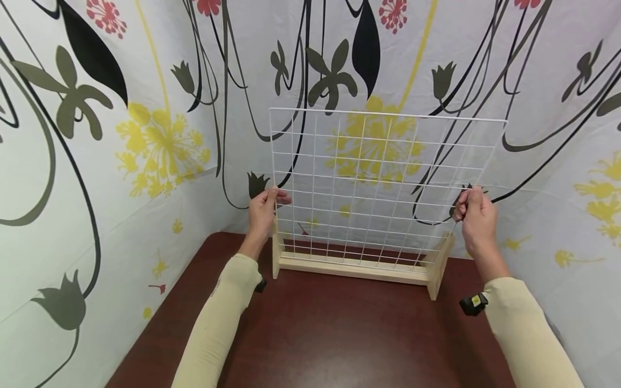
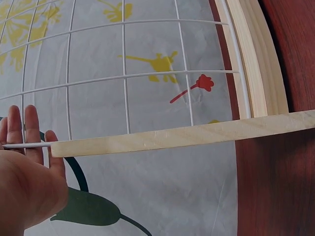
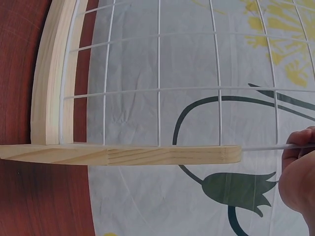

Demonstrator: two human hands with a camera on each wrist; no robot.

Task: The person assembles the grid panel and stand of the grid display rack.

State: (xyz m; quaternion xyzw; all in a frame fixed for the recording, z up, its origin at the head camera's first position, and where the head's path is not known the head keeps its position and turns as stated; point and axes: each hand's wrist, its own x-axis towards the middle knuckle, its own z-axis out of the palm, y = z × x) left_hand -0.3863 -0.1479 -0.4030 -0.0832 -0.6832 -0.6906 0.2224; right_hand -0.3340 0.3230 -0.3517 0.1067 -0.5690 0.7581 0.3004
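A white wire grid panel (image 1: 388, 115) stands upright in a pale wooden stand (image 1: 354, 270), its lower edge down by the stand's rails. My left hand (image 1: 263, 215) pinches the panel's left edge wire between thumb and fingers, just above the stand's left side piece (image 2: 172, 137). On the opposite edge, my right hand (image 1: 477, 221) grips the wire with curled fingers, a little above the right side piece (image 3: 157, 155). In the right wrist view, part of the right hand (image 3: 300, 177) is cut off by the frame. The left hand's fingers (image 2: 32, 125) reach behind the wire.
The stand rests on a dark reddish-brown table (image 1: 339, 328) near its back edge. A white curtain (image 1: 170, 81) with flower prints hangs behind and on both sides. Small black devices (image 1: 473, 304) sit at both wrists, by the cream sleeves (image 1: 218, 312).
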